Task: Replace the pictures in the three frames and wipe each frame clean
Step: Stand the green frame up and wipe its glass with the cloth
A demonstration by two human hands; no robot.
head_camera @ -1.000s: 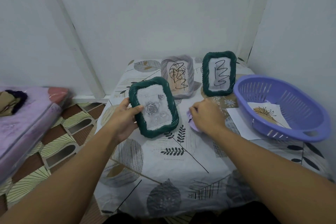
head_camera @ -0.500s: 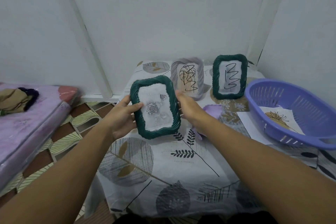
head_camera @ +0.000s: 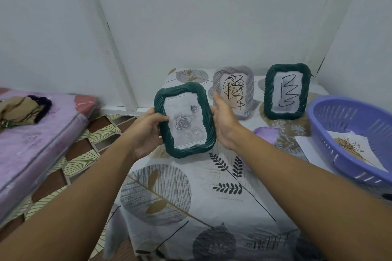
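A dark green twisted-rim frame point(head_camera: 185, 119) with a grey rose picture is held upright above the table's left part. My left hand point(head_camera: 146, 131) grips its left edge, thumb on the glass. My right hand point(head_camera: 223, 121) holds its right edge, fingers behind it. A grey frame point(head_camera: 234, 93) with a scribbled leaf picture stands at the back. To its right stands a second green frame point(head_camera: 286, 91) with a black scribble. A purple cloth point(head_camera: 266, 133) lies on the table right of my right wrist.
A purple basket point(head_camera: 347, 137) at the right holds a flower drawing point(head_camera: 352, 148); a white sheet point(head_camera: 303, 146) lies partly under it. The leaf-print tablecloth point(head_camera: 191, 197) covers the table. A pink mattress point(head_camera: 31, 137) with clothes lies left. White walls stand close behind.
My right hand left the purple cloth on the table and took the right edge of the rose frame. Both hands have lifted the frame slightly.
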